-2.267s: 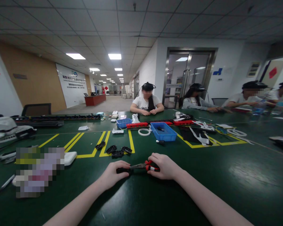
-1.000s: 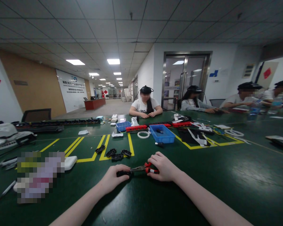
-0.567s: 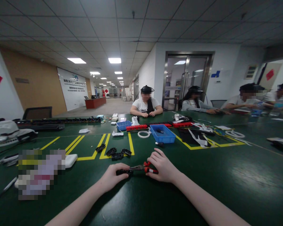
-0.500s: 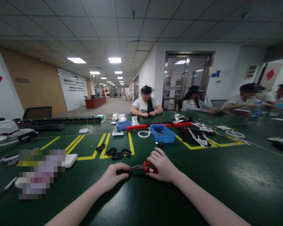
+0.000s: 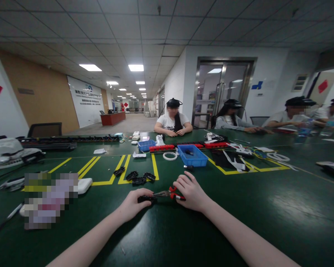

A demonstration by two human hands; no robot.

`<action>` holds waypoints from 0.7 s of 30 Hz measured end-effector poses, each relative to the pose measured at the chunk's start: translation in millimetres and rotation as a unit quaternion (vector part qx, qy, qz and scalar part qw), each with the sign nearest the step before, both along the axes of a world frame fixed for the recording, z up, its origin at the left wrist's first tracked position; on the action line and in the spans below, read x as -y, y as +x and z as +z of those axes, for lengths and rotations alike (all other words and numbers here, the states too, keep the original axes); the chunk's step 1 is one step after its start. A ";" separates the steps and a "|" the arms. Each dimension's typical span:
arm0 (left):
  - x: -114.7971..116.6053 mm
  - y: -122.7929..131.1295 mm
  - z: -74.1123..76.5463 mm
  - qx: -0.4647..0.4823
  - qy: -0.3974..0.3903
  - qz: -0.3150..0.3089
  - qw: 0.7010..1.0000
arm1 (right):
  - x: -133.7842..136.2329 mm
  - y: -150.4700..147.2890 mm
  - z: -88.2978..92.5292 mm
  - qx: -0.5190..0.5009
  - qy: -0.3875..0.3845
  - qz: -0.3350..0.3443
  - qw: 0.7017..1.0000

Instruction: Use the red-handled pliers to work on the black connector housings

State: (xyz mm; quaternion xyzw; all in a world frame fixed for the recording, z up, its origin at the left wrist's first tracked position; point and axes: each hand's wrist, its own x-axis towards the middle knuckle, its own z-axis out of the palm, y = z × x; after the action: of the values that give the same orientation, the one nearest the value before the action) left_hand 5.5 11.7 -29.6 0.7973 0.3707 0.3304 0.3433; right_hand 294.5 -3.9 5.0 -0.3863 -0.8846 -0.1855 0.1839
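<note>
We see a brightly, evenly lit room: recessed ceiling panels [image 5: 136, 68] glow overhead and leave a soft sheen on the green table [image 5: 289, 207]. Shadows are faint. Straight lines bow toward the edges (wide-angle lens), distant figures look soft, and one patch [image 5: 50, 200] is pixelated.

Glossy green table [image 5: 267, 215]; pliers [image 5: 167, 194] with metal jaws, red plastic grips; blue plastic bin [image 5: 195, 158].

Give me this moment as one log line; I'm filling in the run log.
left hand: holds black part | right hand: holds red-handled pliers, nose at black part | nearby: loose black parts, blue bin
</note>
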 end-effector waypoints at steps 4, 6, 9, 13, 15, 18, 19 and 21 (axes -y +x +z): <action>0.3 -0.2 0.6 -0.003 0.004 -0.001 1.000 | -0.7 -0.2 -0.7 0.006 -0.014 -0.015 1.000; 0.2 -0.3 0.8 -0.008 0.005 -0.004 1.000 | -1.4 0.2 -0.7 0.008 -0.021 -0.018 1.000; -0.3 -0.3 0.8 -0.020 0.011 -0.012 1.000 | -2.2 0.7 -0.4 0.006 -0.025 -0.014 1.000; 0.4 0.0 1.2 -0.027 0.028 -0.016 0.999 | -2.3 0.6 -0.9 -0.005 -0.018 -0.006 1.000; 1.4 0.2 1.8 -0.031 0.035 -0.015 0.999 | -2.2 0.5 -1.7 -0.012 -0.013 -0.002 1.000; 3.0 0.3 3.5 -0.034 0.037 -0.013 0.999 | -2.7 1.0 -3.2 -0.022 -0.005 0.003 1.000; 3.5 0.3 4.1 -0.034 0.037 -0.012 0.999 | -3.0 1.2 -3.7 -0.025 -0.003 0.004 1.000; 4.3 0.4 5.2 -0.035 0.038 -0.012 0.999 | -3.5 1.6 -4.3 -0.030 0.001 0.008 1.000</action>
State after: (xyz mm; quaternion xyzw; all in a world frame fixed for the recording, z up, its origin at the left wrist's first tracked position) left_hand 5.9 7.4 -24.4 0.8249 0.3603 0.3121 0.3038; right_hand 296.1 -0.5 0.7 -0.3842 -0.8816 -0.1733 0.2125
